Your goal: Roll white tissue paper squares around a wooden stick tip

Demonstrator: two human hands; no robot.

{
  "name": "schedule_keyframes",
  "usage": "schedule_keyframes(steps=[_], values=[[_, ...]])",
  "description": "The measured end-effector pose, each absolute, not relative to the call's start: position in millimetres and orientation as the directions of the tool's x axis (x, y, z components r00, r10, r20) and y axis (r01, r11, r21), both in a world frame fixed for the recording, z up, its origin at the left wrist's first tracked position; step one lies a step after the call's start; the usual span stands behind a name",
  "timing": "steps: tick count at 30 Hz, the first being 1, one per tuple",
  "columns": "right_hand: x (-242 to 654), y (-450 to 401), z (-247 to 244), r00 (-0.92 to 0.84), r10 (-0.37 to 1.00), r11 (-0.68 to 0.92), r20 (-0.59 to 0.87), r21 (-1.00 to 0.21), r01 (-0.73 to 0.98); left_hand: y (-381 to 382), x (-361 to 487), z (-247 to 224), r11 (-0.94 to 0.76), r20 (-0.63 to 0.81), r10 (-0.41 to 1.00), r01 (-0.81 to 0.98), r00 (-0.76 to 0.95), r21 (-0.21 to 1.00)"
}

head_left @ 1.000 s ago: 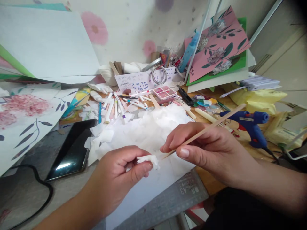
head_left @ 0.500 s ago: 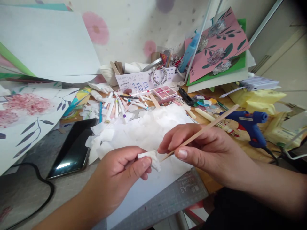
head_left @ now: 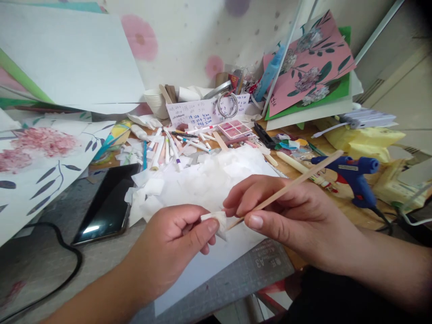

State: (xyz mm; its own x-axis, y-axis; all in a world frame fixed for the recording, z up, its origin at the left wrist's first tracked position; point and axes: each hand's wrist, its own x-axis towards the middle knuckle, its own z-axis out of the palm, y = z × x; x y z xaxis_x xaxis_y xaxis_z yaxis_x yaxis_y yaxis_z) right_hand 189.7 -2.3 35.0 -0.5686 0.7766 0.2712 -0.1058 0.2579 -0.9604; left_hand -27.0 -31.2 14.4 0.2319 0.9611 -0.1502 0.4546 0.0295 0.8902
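Between the thumb and fingers of my left hand point(head_left: 178, 245) is a small piece of white tissue paper point(head_left: 218, 222), bunched and folded. My right hand point(head_left: 286, 216) pinches a thin wooden stick point(head_left: 297, 182), which slants up to the right. The stick's lower tip reaches the right edge of the tissue piece; whether it presses into it I cannot tell. Below and beyond both hands, a heap of white tissue pieces point(head_left: 216, 175) lies on a white sheet of paper point(head_left: 202, 279).
A black phone point(head_left: 106, 204) lies left on the grey cutting mat point(head_left: 243, 270). Several markers point(head_left: 168, 150) and a pink palette point(head_left: 234, 129) are behind the heap. On the right lie a blue glue gun point(head_left: 357, 175) and yellow packs point(head_left: 367, 139). A flower picture point(head_left: 43, 157) stands left.
The tissue piece is turned a little in my left fingers and looks more folded over. The stick keeps its slant, its tip still at the tissue. The view has shifted slightly.
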Motion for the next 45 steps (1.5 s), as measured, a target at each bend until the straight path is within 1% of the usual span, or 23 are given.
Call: schedule_keyframes(steps=[4, 10, 12, 14, 15, 17, 19, 23, 29, 33, 37, 41, 44, 45], values=[[189, -2, 33, -0.558, 0.780, 0.293, 0.283, -0.953, -0.073, -31, -28, 14, 0.028, -0.159, 0.957, 0.466, 0.243, 0.884], [187, -3, 31, -0.551, 0.787, 0.288, 0.277, -0.955, -0.069, -32, -26, 17, 0.045, -0.162, 0.951, 0.403, 0.262, 0.914], [187, -4, 31, -0.543, 0.797, 0.276, 0.265, -0.959, -0.063, -32, -26, 16, 0.098, -0.182, 0.950, 0.313, 0.252, 0.945], [187, -4, 31, -0.523, 0.811, 0.271, 0.261, -0.961, -0.059, -32, -27, 13, 0.147, -0.180, 0.964, 0.170, 0.196, 0.974], [187, -4, 32, -0.510, 0.818, 0.276, 0.267, -0.959, -0.060, -31, -27, 11, 0.150, -0.165, 0.974, 0.105, 0.153, 0.983], [186, -4, 32, -0.490, 0.825, 0.293, 0.281, -0.954, -0.054, -32, -29, 8, 0.117, -0.119, 0.989, 0.031, 0.085, 0.993], [186, -3, 32, -0.484, 0.823, 0.319, 0.297, -0.947, -0.038, -32, -29, 7, 0.120, -0.121, 0.987, 0.019, 0.110, 0.993], [184, -3, 30, -0.502, 0.806, 0.349, 0.313, -0.937, -0.022, -34, -24, 10, 0.228, -0.219, 0.951, -0.014, 0.216, 0.974], [180, -6, 24, -0.514, 0.786, 0.420, 0.345, -0.907, 0.034, -34, -15, 11, 0.330, -0.320, 0.935, -0.044, 0.150, 0.943], [181, -4, 21, -0.501, 0.784, 0.451, 0.366, -0.891, 0.056, -33, -14, 9, 0.344, -0.324, 0.932, -0.118, 0.162, 0.932], [184, -2, 21, -0.482, 0.789, 0.467, 0.381, -0.881, 0.068, -34, -16, 4, 0.328, -0.286, 0.930, -0.173, 0.232, 0.929], [188, -2, 25, -0.494, 0.748, 0.550, 0.443, -0.830, 0.088, -36, -16, 4, 0.331, -0.270, 0.925, -0.217, 0.266, 0.919], [192, -1, 27, -0.475, 0.754, 0.561, 0.454, -0.822, 0.104, -35, -14, 12, 0.344, -0.282, 0.914, -0.185, 0.293, 0.921], [194, 0, 26, -0.466, 0.764, 0.548, 0.447, -0.830, 0.101, -34, -12, 15, 0.356, -0.300, 0.904, -0.147, 0.306, 0.923]])
